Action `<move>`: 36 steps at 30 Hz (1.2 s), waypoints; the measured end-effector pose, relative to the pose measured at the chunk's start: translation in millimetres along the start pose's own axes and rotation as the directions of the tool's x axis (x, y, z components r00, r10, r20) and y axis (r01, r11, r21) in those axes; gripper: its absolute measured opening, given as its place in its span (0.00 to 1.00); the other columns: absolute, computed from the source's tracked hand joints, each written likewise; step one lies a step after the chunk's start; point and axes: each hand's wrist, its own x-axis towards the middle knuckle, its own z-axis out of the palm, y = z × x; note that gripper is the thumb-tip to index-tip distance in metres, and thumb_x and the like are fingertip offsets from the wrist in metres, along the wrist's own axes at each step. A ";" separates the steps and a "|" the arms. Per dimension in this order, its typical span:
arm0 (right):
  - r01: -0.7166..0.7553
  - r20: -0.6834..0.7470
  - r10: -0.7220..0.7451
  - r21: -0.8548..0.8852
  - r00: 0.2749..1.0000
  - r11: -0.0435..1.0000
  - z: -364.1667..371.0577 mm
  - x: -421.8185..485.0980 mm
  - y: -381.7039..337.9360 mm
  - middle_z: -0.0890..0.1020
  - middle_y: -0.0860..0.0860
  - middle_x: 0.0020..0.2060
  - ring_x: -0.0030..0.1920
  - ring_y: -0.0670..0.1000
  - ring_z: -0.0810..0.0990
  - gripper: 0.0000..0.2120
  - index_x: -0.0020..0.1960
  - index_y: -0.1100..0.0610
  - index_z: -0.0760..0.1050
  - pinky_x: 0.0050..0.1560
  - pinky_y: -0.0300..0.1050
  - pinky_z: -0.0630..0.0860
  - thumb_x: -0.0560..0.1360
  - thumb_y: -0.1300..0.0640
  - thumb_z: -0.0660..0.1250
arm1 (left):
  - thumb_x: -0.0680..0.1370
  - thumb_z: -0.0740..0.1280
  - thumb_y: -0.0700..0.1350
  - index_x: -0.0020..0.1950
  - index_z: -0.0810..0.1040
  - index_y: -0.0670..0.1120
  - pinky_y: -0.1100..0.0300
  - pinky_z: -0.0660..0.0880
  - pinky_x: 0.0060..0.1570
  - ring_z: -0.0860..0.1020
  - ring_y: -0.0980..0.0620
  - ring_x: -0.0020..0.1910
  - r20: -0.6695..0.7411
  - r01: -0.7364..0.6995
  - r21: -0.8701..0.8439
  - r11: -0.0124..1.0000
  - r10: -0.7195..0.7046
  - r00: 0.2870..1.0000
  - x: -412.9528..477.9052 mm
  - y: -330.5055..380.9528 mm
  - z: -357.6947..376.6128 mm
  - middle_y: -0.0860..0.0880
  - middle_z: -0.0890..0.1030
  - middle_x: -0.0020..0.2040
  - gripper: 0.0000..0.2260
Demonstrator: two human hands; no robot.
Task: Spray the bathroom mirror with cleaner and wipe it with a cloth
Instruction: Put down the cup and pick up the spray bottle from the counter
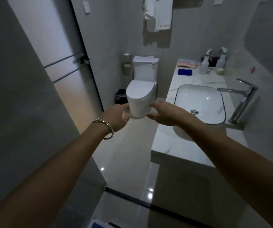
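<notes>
Both my arms reach forward over the floor. My left hand (116, 116), with a bracelet on its wrist, and my right hand (163, 113) are empty, fingers apart. At the far end of the white counter (173, 145) stands a translucent spray bottle (205, 65); a matching bottle (221, 64) beside it looks like its reflection. A blue cloth (184, 72) lies folded near them, and a pink cloth (187, 64) lies behind it. The mirror (264, 66) covers the wall on the right, above the counter. Both hands are well short of the bottle and cloths.
A glass basin (200, 102) sits on the counter with a chrome tap (244, 99) to its right. A white toilet (140, 92) stands ahead, a black bin (120, 96) to its left. Towels (158, 14) hang on the back wall. A door (63, 63) is on the left.
</notes>
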 end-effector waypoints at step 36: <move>-0.293 -0.060 0.294 0.027 0.954 0.956 -52.4 538.5 138.3 0.63 0.55 0.72 0.68 0.58 0.68 0.27 0.74 0.51 0.59 0.63 0.53 0.68 0.78 0.44 0.59 | 0.80 0.57 0.52 0.75 0.59 0.47 0.51 0.64 0.67 0.66 0.44 0.68 0.135 -0.220 -0.013 0.975 0.220 0.966 590.2 -172.0 19.9 0.44 0.66 0.72 0.24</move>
